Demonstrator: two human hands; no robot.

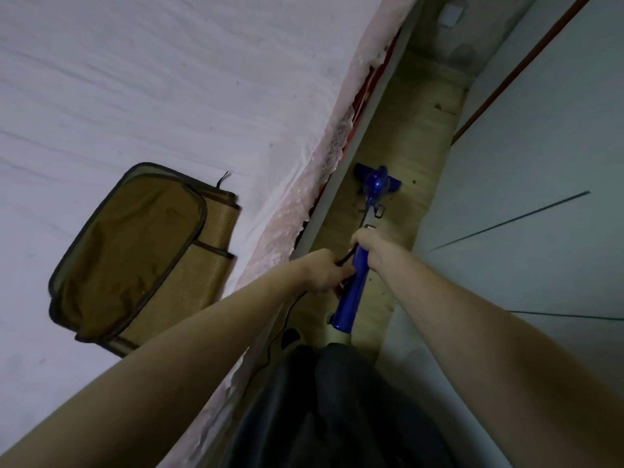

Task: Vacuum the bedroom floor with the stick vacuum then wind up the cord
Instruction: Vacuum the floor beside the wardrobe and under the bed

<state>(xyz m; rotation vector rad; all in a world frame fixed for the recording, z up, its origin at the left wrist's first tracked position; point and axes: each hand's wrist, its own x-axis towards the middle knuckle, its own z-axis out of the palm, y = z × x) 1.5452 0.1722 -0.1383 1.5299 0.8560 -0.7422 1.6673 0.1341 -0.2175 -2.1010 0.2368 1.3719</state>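
Head view: right hand (371, 246) grips the stick vacuum (354, 285) handle; left hand (324, 270) pinches the cord (346, 258) aside, clear of the floor (405, 136) strip beside the bed (169, 96) edge.

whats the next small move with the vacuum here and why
Probably push the stick vacuum forward along the floor strip. Its head sits partway down the gap beside the bed, bare floor lies ahead, the right hand grips the handle, and the left hand holds the cord aside.
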